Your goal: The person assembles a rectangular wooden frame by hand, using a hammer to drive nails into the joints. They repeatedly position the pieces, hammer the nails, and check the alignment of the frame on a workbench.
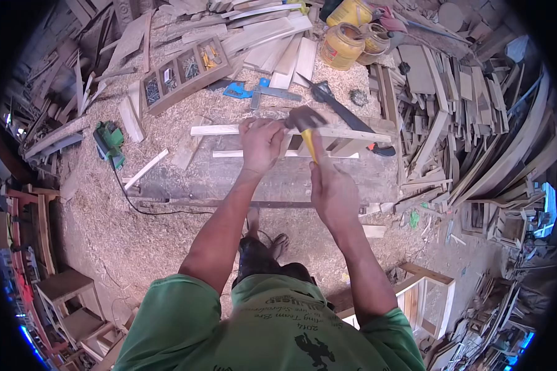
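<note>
Nearest: shavings-covered floor [148,247]; wooden carcass [442,309] low right, stool [68,290] low left. Then the workbench [192,182], front edge crossing below the hands. A strip of dusty top shows between that edge and the work. Power cord [145,213] droops past the front edge at left, from a green power tool [109,142] well apart from the hands.

Right hand [335,193] is wrapped round the yellow grip of a hammer [309,141]; dark head, slightly blurred, over the far rail. Contact: can't tell. Left hand [262,146] is on the far rail, fingers curled together just beside the head; can't tell if they pinch the rail or a nail.

Work is a wooden frame [356,135] mid-bench: two long pale rails running left-right, far one reaching further at both ends, short crosspieces between. Bare wood; the hands hide part.

Room is tighter on the far side: orange-and-black handle [385,149] just beside the right end, long black tool [346,114] and metal square [281,93] behind, compartment tray [193,90] of fasteners far left. Beyond: yellow tubs [340,52], stacked boards [461,86] at right.
</note>
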Demonstrator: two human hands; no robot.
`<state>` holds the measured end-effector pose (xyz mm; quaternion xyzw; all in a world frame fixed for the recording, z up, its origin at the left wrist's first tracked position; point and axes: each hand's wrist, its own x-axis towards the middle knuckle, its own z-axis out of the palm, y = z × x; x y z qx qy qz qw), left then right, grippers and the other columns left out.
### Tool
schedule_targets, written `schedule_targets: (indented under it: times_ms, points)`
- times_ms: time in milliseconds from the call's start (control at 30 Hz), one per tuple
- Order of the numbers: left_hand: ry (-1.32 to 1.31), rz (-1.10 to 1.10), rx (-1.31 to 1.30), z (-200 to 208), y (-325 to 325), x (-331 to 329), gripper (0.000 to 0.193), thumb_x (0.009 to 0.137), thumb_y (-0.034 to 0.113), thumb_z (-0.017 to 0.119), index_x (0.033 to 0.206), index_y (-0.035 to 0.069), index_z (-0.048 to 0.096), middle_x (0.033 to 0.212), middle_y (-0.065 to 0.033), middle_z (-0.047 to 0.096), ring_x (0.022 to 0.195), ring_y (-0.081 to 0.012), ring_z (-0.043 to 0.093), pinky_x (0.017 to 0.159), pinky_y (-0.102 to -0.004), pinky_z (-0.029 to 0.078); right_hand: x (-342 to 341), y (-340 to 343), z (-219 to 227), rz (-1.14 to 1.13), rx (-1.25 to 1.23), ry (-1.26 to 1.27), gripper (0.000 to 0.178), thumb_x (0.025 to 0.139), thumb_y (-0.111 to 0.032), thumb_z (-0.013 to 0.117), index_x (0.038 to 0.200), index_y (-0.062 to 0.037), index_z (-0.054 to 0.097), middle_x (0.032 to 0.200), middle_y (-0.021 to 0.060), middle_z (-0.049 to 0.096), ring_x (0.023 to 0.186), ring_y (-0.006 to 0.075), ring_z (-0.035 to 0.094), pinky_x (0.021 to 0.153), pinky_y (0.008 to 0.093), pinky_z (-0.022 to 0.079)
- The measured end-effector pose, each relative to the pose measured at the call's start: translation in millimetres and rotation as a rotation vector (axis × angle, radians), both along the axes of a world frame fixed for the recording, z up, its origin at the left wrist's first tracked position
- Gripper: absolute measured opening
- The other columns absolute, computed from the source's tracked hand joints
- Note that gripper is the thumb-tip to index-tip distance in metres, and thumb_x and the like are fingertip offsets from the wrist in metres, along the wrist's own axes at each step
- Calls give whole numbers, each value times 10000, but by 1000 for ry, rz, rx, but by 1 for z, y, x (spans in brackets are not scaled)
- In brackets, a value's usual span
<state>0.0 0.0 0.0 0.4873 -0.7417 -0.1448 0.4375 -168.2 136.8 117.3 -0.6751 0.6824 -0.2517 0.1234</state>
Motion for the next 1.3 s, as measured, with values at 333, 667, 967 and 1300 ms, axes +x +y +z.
schedule_targets:
  times_ms: [333, 667, 967, 1300]
  points:
    - [-73, -16, 21, 6, -6, 4, 149, 1010, 245, 748, 1127, 201, 829, 1051, -23, 821, 1050, -224, 732, 1132, -453, 372, -5, 0, -36, -145, 27, 49, 682, 1122, -181, 602, 1751, -241, 347, 917, 286, 763, 775, 521, 721, 711, 627, 551]
    - [-439, -372, 276, 36, -51, 81, 408, 949, 308, 762, 1328, 158, 765, 1212, -168, 779, 1150, -412, 728, 1013, -499, 579, 1, 5, -39, -215, 136, 41, 690, 1147, -277, 564, 1772, -325, 275, 910, 262, 779, 787, 514, 734, 747, 619, 575]
    - [-380, -354, 448, 45, -43, 74, 401, 928, 360, 798, 1273, 155, 806, 1188, -151, 807, 1090, -388, 773, 988, -475, 596, 2, 13, -40, -231, 112, -12, 693, 1144, -259, 570, 1770, -319, 279, 932, 275, 774, 823, 516, 738, 767, 620, 576]
    - [-327, -300, 514, 45, -47, 70, 354, 868, 298, 866, 1184, 141, 837, 1130, -131, 819, 1036, -342, 790, 956, -431, 604, 2, 13, -51, -221, 59, -7, 696, 1158, -311, 526, 1781, -355, 219, 896, 267, 762, 763, 505, 741, 721, 620, 592]
